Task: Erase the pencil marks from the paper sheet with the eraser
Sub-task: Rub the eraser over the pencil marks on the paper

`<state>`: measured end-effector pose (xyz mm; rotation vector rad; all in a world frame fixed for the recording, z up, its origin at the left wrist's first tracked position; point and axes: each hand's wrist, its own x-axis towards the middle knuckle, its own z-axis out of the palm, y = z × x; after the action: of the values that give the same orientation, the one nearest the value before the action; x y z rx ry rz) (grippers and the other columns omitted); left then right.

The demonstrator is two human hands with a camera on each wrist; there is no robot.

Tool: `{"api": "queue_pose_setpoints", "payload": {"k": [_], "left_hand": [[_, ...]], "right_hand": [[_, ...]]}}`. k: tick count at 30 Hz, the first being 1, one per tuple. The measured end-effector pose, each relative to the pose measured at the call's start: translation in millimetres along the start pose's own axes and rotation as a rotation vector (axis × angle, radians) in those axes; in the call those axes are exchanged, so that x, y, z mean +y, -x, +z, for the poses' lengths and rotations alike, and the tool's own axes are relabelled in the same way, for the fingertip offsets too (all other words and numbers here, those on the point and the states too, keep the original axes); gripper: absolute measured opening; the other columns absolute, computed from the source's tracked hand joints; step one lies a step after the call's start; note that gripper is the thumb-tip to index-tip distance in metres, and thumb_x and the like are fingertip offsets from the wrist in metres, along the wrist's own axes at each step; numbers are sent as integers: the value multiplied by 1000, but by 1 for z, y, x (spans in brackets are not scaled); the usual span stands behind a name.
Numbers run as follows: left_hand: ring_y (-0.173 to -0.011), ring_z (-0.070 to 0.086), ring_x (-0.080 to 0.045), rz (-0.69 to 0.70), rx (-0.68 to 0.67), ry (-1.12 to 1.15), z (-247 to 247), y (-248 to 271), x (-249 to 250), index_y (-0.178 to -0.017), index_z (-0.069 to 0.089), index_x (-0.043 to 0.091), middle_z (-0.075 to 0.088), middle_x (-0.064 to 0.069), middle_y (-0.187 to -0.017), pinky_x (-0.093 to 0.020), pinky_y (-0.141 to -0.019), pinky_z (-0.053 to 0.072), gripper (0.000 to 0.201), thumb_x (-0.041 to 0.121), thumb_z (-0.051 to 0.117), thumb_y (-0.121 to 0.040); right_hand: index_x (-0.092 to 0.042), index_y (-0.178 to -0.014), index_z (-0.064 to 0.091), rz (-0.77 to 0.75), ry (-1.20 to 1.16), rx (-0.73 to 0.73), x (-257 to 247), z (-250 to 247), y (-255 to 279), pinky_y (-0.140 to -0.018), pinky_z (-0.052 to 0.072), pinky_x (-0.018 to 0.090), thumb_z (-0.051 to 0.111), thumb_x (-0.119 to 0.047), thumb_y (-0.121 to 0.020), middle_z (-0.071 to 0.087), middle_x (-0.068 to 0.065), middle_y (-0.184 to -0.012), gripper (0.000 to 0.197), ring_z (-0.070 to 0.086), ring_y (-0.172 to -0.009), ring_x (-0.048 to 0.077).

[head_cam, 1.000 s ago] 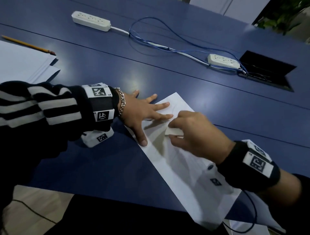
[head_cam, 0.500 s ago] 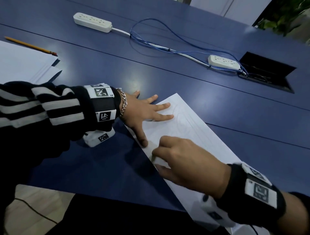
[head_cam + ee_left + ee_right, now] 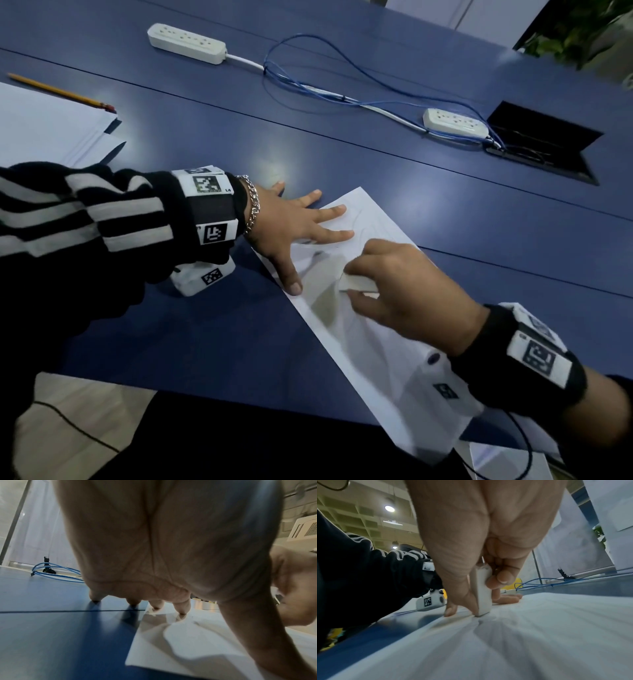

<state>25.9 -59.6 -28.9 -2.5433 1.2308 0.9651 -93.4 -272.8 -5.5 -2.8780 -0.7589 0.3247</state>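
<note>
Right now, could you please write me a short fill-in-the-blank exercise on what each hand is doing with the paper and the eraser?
1. The right hand pinches the white ____ between thumb and fingers.
2. The eraser's lower end touches the paper sheet, which lies on the ____ table.
3. The left hand lies ____ with spread fingers, holding the sheet down.
4. The yellow ____ lies far left, beside the stack of paper.

Missing words: eraser; blue; flat; pencil

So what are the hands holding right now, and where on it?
The right hand pinches the eraser by its long sides, thumb against fingers. The left hand holds nothing; it presses flat on the paper.
</note>
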Motion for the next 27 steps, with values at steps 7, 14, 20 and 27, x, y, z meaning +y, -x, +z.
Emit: {"api": "queue_pose_setpoints", "payload": {"k": [7, 14, 20, 27], "left_hand": [[-156, -26, -27, 141, 20, -25, 4, 5, 19, -160, -12, 51, -32, 11, -167, -72, -120, -7, 116, 71, 71, -82], [-155, -29, -22, 62, -36, -34, 3, 3, 21, -154, -18, 60, -38, 20, -162, -84, -111, -5, 117, 78, 68, -78], [-155, -27, -20, 24, -51, -37, 1, 2, 25, -152, -19, 62, -38, 22, -161, -85, -109, -5, 120, 77, 72, -75], [-155, -27, -20, 13, -60, -37, -1, 3, 26, -152, -21, 62, -38, 22, -161, -84, -110, -6, 121, 77, 72, -75]], "right_hand": [[-24, -99, 69, 68, -30, -4, -1, -3, 2, -72, 51, 41, 61, -37, -85, 54, -4, -85, 21, 56, -79, 20], [-17, -90, 66, -99, 6, -49, -41, 14, 29, -66, 47, 38, 48, -33, -95, 53, 1, -86, 25, 55, -74, 25], [-16, -92, 67, 28, 29, 76, -10, 4, 13, -72, 48, 39, 57, -32, -89, 57, 2, -90, 19, 60, -83, 27], [-19, -96, 68, 15, -14, -6, -7, 1, 15, -75, 50, 39, 56, -38, -88, 56, -1, -91, 23, 60, -85, 24]]}}
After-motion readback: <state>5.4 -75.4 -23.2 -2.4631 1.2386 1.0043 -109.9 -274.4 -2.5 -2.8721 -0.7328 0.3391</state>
